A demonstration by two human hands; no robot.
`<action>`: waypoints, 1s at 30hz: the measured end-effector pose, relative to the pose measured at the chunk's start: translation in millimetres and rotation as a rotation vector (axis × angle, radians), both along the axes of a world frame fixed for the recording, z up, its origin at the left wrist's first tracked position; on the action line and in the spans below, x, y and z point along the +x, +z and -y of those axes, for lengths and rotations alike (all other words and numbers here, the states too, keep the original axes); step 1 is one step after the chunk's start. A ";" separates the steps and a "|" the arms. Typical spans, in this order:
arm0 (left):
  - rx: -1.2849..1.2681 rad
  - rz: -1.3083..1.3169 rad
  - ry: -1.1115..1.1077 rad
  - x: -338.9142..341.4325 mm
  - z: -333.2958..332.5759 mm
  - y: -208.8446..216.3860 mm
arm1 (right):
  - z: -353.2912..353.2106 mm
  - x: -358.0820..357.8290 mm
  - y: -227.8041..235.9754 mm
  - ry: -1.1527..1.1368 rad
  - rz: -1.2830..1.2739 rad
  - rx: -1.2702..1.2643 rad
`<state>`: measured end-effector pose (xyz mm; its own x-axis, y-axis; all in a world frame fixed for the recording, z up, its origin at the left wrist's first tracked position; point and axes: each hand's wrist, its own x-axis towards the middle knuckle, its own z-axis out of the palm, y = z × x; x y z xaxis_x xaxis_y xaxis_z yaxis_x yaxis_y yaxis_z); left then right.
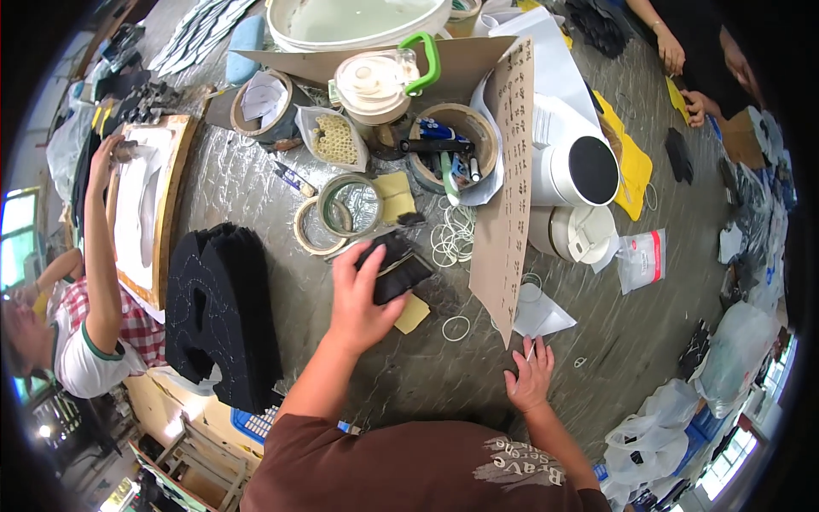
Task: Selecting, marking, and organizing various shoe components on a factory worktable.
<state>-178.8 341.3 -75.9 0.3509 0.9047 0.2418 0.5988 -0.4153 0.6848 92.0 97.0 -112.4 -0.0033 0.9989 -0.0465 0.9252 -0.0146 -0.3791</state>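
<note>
My left hand (pixel 365 309) is closed around a small stack of black pieces (pixel 399 271), thumb on the near side and fingers over the far side. Beside that stack lie a yellow pad (pixel 412 314) and a rubber band (pixel 455 328). My right hand (pixel 530 375) rests on the table with its fingers apart, by the near corner of an upright cardboard divider (pixel 503 230). A thin whitish sliver shows at its fingertips, too small to name. A folded white paper (pixel 544 317) lies just beyond them.
Tape rolls (pixel 350 205), a pile of rubber bands (pixel 452 235) and a tub of pens (pixel 478 128) stand ahead. A tall stack of black cut pieces (pixel 223 316) is left. Another person's arm (pixel 102 247) works at a wooden frame (pixel 175 213); other hands (pixel 687 85) are far right.
</note>
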 end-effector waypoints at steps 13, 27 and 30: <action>0.006 -0.268 0.091 -29.0 4.4 33.1 | -2.3 -2.1 2.9 -0.007 0.005 0.002; -0.097 -0.070 -0.207 71.5 -17.3 7.6 | -1.7 -1.8 3.7 -0.018 -0.004 0.015; -0.036 -0.200 -0.234 100.0 -30.6 -20.2 | -3.7 -4.1 3.6 -0.010 0.001 0.002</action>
